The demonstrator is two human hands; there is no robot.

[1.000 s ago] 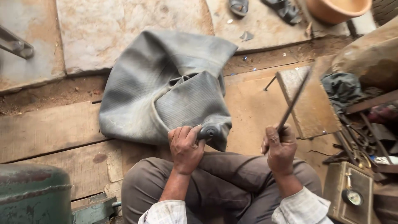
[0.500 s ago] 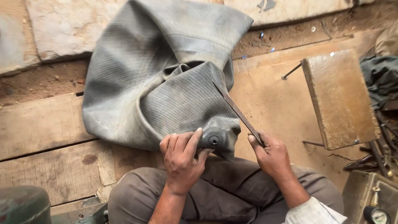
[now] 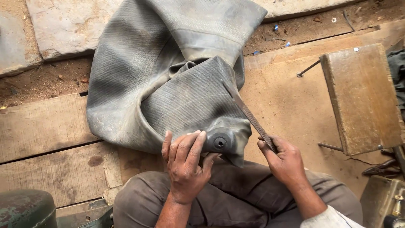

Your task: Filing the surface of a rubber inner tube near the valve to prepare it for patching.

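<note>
**Rasp laid on the tube, patch spot gripped and ready**

I take the grey inner tube [image 3: 168, 80] as my landmark; it lies folded and slack across the wooden planks [image 3: 46, 126], its near fold pulled up onto my lap. My left hand [image 3: 184, 166] sits on that near fold, fingers curled closed over the rubber and pinching it just left of a small round dark spot [image 3: 219, 142], which stands proud on the bulge I am holding. My right hand [image 3: 283, 158], at the tube's right side, is wrapped tight around the lower end of a long flat rasp [image 3: 249, 116], whose blade slants up and left and rests on the ribbed rubber above the spot.

By my reckoning the work is early: the spot is isolated and held, the tool is set, but I see no roughened patch around it yet, and no patch or glue.

As for containers, a metal box [image 3: 382, 198] shows right of the tube at the lower corner; its contents I cannot make out
</note>
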